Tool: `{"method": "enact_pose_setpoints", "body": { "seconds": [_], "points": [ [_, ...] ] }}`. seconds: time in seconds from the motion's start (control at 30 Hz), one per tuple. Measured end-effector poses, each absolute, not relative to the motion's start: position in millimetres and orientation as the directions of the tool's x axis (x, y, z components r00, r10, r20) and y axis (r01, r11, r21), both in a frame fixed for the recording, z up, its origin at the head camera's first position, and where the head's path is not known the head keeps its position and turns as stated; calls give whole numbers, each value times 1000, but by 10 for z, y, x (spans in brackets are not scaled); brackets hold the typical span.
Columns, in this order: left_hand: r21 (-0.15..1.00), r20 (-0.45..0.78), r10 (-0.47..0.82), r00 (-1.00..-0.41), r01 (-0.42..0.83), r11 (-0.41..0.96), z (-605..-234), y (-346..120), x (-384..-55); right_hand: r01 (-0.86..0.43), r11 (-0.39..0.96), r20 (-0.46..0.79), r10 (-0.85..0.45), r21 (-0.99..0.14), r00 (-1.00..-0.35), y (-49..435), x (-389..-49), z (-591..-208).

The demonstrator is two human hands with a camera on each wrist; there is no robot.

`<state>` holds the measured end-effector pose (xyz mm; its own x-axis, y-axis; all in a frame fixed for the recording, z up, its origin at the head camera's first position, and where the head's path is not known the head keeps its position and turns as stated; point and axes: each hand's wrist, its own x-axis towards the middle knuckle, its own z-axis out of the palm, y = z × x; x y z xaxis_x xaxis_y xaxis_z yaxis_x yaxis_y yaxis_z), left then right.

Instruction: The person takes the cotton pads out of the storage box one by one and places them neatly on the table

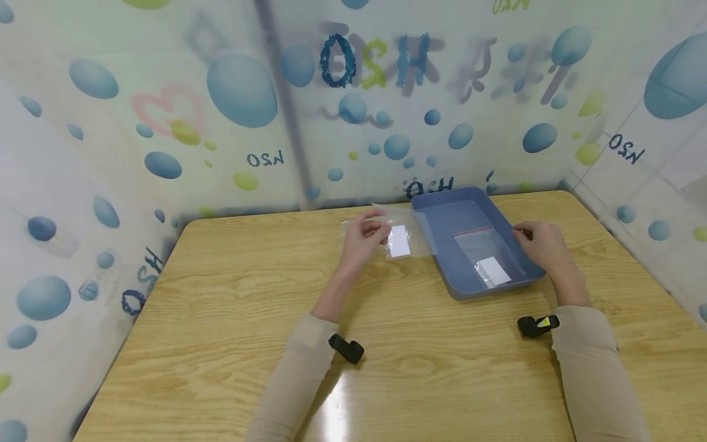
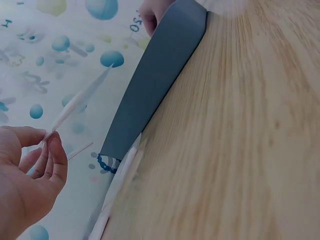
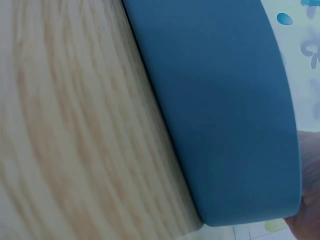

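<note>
My left hand (image 1: 361,239) pinches the edge of a clear zip bag (image 2: 80,102) between thumb and fingers, lifted above the table. Below it, more clear plastic bagging (image 2: 120,182) lies on the table against the tray; a white card (image 1: 399,241) shows through the overlapping plastic. The shallow blue-grey tray (image 1: 458,288) stands to the right of this hand. Inside the tray lies another clear zip bag (image 1: 475,245) with a red seal line and a white card (image 1: 493,271). My right hand (image 1: 544,245) grips the tray's right rim, its fingertips partly hidden.
The wooden table (image 1: 232,319) carries the tray near its back edge. Behind it hangs a pale curtain (image 1: 353,141) printed with blue and green drops. Each sleeve cuff bears a small black wrist camera (image 1: 347,348).
</note>
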<state>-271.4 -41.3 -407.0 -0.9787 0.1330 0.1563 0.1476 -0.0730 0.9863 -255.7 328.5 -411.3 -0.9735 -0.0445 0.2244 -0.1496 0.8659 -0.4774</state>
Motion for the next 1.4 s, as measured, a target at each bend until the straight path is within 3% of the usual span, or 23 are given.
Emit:
{"method": "enact_pose_setpoints", "body": {
  "seconds": [1.4],
  "points": [
    [985, 162, 17, -987, 162, 62, -4138, -1455, -2742, -149, 863, 220, -45, -483, -974, 3278, -2538, -4115]
  ]
}}
